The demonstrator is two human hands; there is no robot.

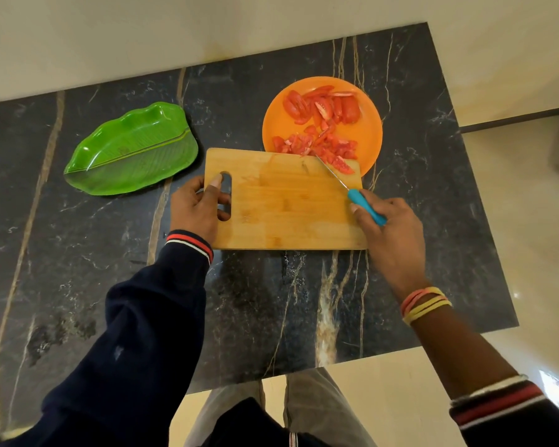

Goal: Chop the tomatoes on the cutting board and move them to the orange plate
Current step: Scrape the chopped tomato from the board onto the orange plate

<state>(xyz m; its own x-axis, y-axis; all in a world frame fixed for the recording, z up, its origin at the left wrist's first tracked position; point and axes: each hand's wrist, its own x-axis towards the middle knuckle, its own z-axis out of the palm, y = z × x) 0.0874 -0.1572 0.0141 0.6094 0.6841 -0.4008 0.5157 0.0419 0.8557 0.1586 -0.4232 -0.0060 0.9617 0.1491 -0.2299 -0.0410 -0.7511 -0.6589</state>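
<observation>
Tomatoes (320,124) on orange plate (368,137)

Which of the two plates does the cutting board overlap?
The round orange plate, holding tomato pieces; the green leaf-shaped plate lies apart, left of the cutting board.

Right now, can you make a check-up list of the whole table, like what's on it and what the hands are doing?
Surface: dark table with pale veins.
Job's things: wooden cutting board, its far right corner over the rim of the orange plate; chopped tomatoes piled on the plate; one last piece at the board's corner, beside the blade of the knife.
Clutter: green leaf-shaped plate left of the board, with nothing in it.
Hands: left hand grips the board at its handle hole; right hand holds the knife by its blue handle.
Cables: nothing seen.
Surroundings: pale floor around the table.
</observation>
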